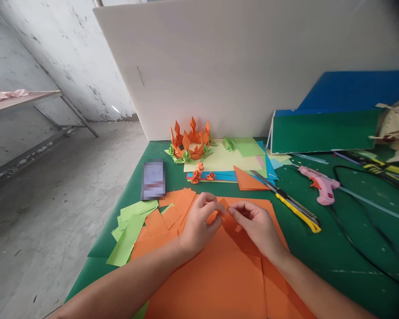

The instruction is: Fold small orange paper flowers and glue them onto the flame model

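Between my two hands is a small piece of orange paper [224, 205], hard to tell from the orange sheets below. My left hand [201, 221] pinches its left side, thumb and fingers bent together. On the other side, my right hand [257, 223] grips the piece's edge between thumb and forefinger. Both hands hover over large orange paper sheets [216, 283]. Farther back stands an orange folded-paper crown [190, 148] with green paper leaves at its base. Several small orange paper roses [196, 176] lie in front of it.
Green and orange strips [129, 235] spread at left, below a blurred phone [153, 179]. A yellow utility knife [295, 208] and a pink glue gun [321, 184] with its cord lie at right. Behind stand a white board [219, 66] and a green box-like panel [326, 130].
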Demonstrator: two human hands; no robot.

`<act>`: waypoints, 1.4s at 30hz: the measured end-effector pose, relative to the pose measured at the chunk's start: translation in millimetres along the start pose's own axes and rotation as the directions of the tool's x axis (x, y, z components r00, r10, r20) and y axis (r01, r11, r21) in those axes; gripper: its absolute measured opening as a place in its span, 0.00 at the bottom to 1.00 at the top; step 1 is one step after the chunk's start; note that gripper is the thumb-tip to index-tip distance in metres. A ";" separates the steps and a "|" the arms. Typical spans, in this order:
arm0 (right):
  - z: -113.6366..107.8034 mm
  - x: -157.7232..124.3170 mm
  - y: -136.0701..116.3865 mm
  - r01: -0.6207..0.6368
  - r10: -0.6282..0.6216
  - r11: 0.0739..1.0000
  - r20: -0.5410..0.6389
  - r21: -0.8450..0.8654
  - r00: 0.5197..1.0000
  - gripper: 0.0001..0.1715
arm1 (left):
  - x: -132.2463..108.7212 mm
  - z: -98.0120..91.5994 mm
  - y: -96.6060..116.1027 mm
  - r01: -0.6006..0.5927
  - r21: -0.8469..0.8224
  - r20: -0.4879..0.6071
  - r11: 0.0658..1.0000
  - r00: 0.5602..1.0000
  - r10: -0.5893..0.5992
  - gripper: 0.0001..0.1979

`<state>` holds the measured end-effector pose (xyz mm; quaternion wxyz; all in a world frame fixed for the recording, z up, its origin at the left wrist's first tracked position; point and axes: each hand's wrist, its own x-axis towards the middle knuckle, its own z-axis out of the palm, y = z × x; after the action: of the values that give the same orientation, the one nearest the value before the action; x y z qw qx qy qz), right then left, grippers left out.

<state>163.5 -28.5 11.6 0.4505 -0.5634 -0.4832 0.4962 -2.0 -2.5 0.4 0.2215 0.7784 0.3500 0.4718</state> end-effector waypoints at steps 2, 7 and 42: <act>-0.3 -1.2 -0.9 0.035 -0.036 0.998 -0.020 -0.051 0.999 0.20 | -0.3 1.3 -0.9 0.034 -0.043 0.003 0.998 0.999 -0.034 0.17; -0.8 -2.5 -1.6 0.107 -0.111 0.990 -0.040 -0.093 0.993 0.18 | -1.4 3.8 -2.7 0.134 -0.191 0.060 0.972 0.990 -0.125 0.23; -3.4 -2.0 10.3 0.546 -0.580 0.731 0.050 -0.408 0.813 0.03 | 5.4 0.8 -0.5 0.595 -0.592 0.223 0.544 0.769 -0.599 0.12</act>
<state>167.8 -31.9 2.0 0.4723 -0.4904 -0.7039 0.2023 0.2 1.9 2.8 0.6152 0.4892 0.4140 0.4591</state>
